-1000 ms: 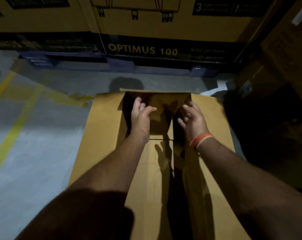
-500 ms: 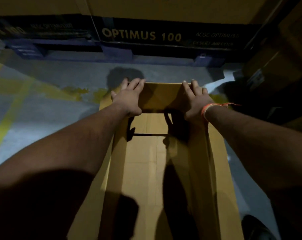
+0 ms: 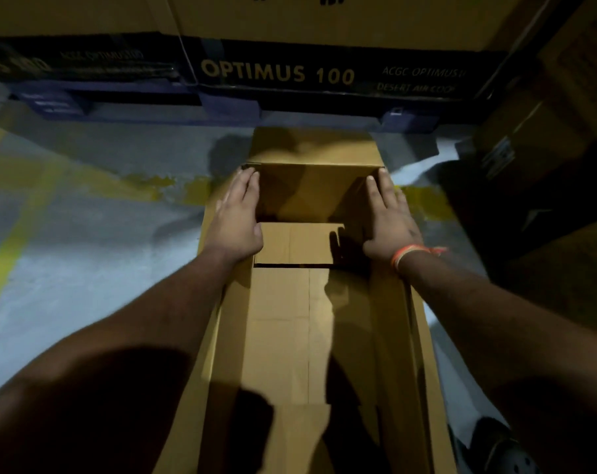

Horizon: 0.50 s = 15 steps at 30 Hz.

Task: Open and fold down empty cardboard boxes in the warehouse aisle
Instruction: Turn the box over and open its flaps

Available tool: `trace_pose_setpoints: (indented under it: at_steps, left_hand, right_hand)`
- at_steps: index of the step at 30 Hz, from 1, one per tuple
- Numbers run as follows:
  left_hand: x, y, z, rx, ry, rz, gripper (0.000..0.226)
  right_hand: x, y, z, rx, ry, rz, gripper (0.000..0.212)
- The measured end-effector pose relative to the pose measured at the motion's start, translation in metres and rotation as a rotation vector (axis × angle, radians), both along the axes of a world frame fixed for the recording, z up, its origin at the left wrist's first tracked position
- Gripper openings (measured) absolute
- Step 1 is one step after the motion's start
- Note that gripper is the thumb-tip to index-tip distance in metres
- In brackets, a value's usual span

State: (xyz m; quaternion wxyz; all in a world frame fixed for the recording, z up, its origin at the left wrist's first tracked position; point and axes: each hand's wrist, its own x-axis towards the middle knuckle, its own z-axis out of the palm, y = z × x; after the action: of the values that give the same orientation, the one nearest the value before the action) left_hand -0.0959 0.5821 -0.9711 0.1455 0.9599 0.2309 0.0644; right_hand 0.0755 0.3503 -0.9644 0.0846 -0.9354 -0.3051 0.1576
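A grey concrete floor [image 3: 85,254] is seen, marked with worn yellow painted lines [image 3: 13,248] and patches of flaked yellow paint [image 3: 153,183]. Along the far side, large stacked cartons [image 3: 324,15] are set on blue pallets [image 3: 228,104]; a dark band [image 3: 324,73] printed "OPTIMUS 100" is carried along their lower edge. More brown cartons [image 3: 546,124] are piled in deep shadow at the right. The aisle is dimly lit, and hard shadows are cast forward across the floor.

Box interior [image 3: 310,336] open between side walls; stacked cartons [image 3: 276,73] block ahead, dark boxes [image 3: 546,138] right.
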Motion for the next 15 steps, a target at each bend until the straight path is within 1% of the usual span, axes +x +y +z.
trace_pose_setpoints:
  at_steps: [1, 4, 6, 9, 10, 13, 15]
  left_hand:
    - [-0.01, -0.008, 0.0, -0.026, -0.02, 0.039, 0.094]
    - [-0.043, -0.039, 0.002, -0.134, -0.003, 0.144, 0.094]
    - [-0.075, -0.063, 0.003, -0.221, 0.009, 0.202, 0.093]
    - [-0.136, -0.106, 0.008, -0.346, 0.044, 0.336, 0.092]
    - [-0.157, -0.122, 0.011, -0.369, 0.07, 0.366, 0.093]
    - [-0.219, -0.167, 0.017, -0.421, 0.145, 0.393, 0.092]
    - [-0.245, -0.189, 0.024, -0.45, 0.205, 0.407, 0.091]
  right_hand:
    - [-0.008, -0.005, 0.0, 0.019, 0.013, -0.023, 0.128]
    - [-0.041, -0.028, 0.003, 0.03, 0.059, -0.092, 0.12]
    - [-0.073, -0.052, 0.006, 0.036, 0.11, -0.137, 0.115]
    - [-0.135, -0.095, 0.003, 0.064, 0.169, -0.198, 0.114]
    - [-0.155, -0.109, 0.003, 0.04, 0.19, -0.219, 0.113]
    - [-0.209, -0.141, 0.002, -0.144, 0.201, -0.237, 0.106]
    - [-0.24, -0.16, 0.004, -0.157, 0.207, -0.261, 0.101]
